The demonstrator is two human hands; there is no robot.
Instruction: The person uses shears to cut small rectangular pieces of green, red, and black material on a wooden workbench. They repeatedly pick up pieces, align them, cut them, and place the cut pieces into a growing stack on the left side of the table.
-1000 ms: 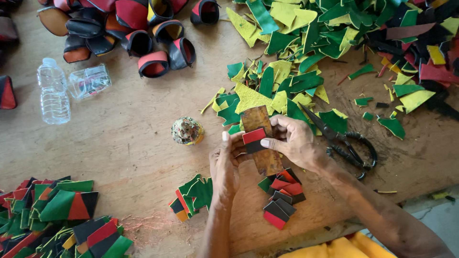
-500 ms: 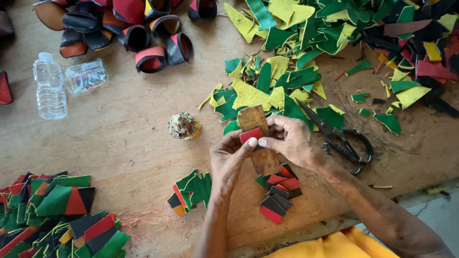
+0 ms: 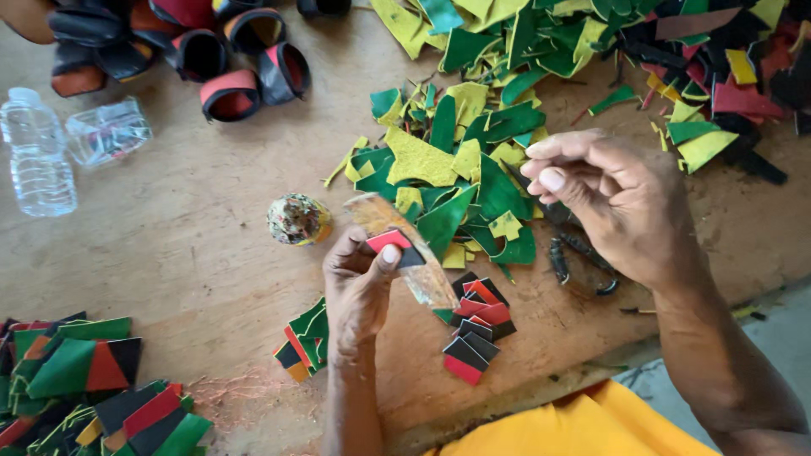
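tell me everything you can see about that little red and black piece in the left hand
The red and black piece is a small flat cut shape, red on one side and black on the other, apparently leather or a similar sheet. The left hand pins it with the thumb against a translucent, amber-tinted strip that slants above the wooden table. Its exact outline is partly hidden by the thumb. The right hand hovers apart, not touching it.

Craft workshop: worn wooden bench, heaped leather offcuts, scissors, stacked cut pieces.
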